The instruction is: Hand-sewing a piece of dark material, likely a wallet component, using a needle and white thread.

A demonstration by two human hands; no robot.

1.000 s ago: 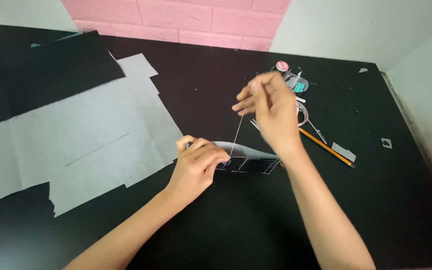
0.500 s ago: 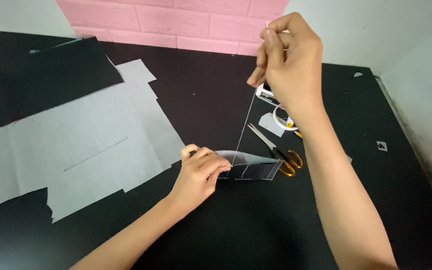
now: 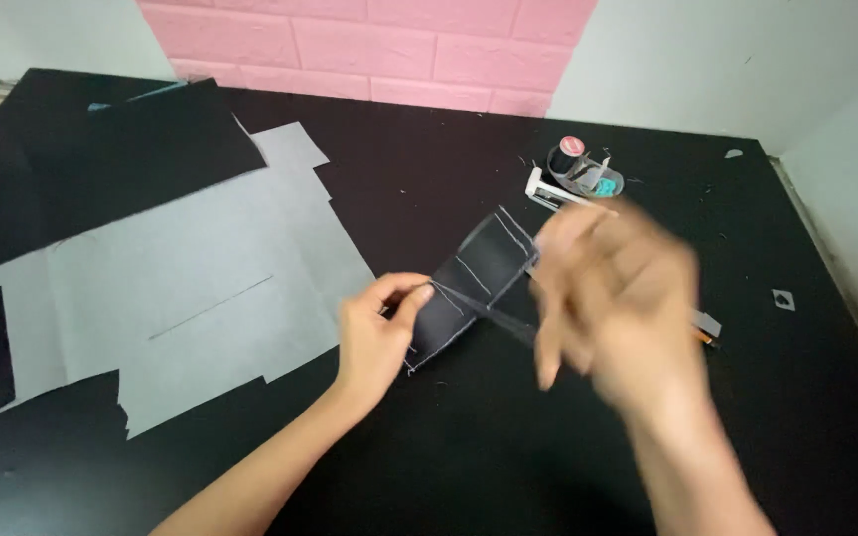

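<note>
— Where is the piece against the hands?

— The dark fabric piece [image 3: 469,288] sits between them, lifted and tilted, running from lower left to upper right. Left hand [image 3: 377,335] pinches its lower left end, thumb and forefinger [image 3: 417,296] closed on the edge. Right hand [image 3: 616,298] is at the upper right end, smeared by motion. Fingers look bent and loosely spread; cannot tell whether they grip anything.

— And the piece itself?

— Narrow, oblong, near black. Pale stitch lines run along its edges and cross it in a few short bars. A loose end of thread hangs at the lower corner. A thin dark strip crosses from its middle toward the right hand; blurred, cannot say what it is.

— What lies about?

— Black table [image 3: 806,417]. To the left, a large grey sheet [image 3: 181,298] cut in steps, with a black cloth [image 3: 101,169] overlapping its upper part. Behind the right hand, near the wall: a dark spool with a pink top [image 3: 568,154], a small clear dish with something teal in it [image 3: 600,182], a white bar [image 3: 548,189] just beside them. Pink brick wall [image 3: 369,45] beyond. A small white scrap [image 3: 784,299] lies well apart on the right.
</note>
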